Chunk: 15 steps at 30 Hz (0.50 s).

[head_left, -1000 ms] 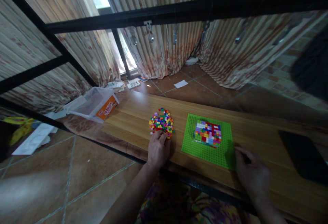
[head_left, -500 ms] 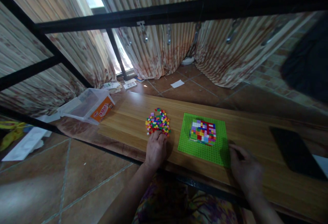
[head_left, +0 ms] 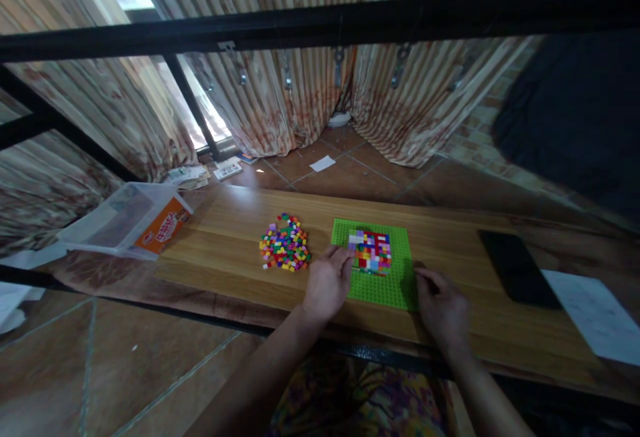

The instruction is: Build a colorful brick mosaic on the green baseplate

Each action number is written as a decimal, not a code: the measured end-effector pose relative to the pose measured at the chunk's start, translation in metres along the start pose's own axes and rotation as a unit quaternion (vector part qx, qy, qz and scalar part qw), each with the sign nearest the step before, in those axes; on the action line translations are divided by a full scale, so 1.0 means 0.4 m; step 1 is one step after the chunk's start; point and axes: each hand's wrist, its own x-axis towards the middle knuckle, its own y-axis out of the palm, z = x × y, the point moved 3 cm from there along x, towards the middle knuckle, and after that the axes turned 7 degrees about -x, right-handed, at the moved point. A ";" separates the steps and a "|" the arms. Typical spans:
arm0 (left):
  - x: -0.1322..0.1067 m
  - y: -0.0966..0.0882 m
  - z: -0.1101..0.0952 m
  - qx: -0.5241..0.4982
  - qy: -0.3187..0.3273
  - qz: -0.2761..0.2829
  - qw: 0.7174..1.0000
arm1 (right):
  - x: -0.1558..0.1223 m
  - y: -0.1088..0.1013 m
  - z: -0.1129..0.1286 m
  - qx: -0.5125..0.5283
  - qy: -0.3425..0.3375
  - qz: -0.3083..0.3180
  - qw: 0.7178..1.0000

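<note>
A bright green baseplate point(head_left: 400, 290) lies on the wooden bench, carrying a low block of colourful building bricks point(head_left: 373, 250). My left hand point(head_left: 326, 285) reaches over the plate's left edge, its fingers pinched together at the left side of the brick block. Whatever sits between those fingertips is too small to make out. At the plate's right edge, my right hand point(head_left: 444, 307) is closed, thumb and forefinger against the rim. A heap of loose small bricks point(head_left: 285, 245) in many colours lies left of the plate, apart from both hands.
A clear plastic box point(head_left: 115, 213) with an orange label stands at the bench's left end. To the right lie a black phone-like slab point(head_left: 517, 267) and a white paper sheet point(head_left: 595, 313). A black metal bar point(head_left: 300, 29) crosses ahead, with curtains behind.
My left hand has left the loose bricks and moved right to the brick block. My right hand stays at the plate's right edge. The view has turned to the right.
</note>
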 end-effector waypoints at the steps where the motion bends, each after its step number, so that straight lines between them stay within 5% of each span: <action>1: 0.009 0.010 -0.002 -0.005 0.006 0.008 1.000 | 0.001 -0.001 0.002 -0.001 -0.001 0.000 1.000; 15: 0.091 0.082 -0.013 0.110 0.032 0.115 0.987 | 0.003 0.002 0.001 0.004 -0.003 0.001 1.000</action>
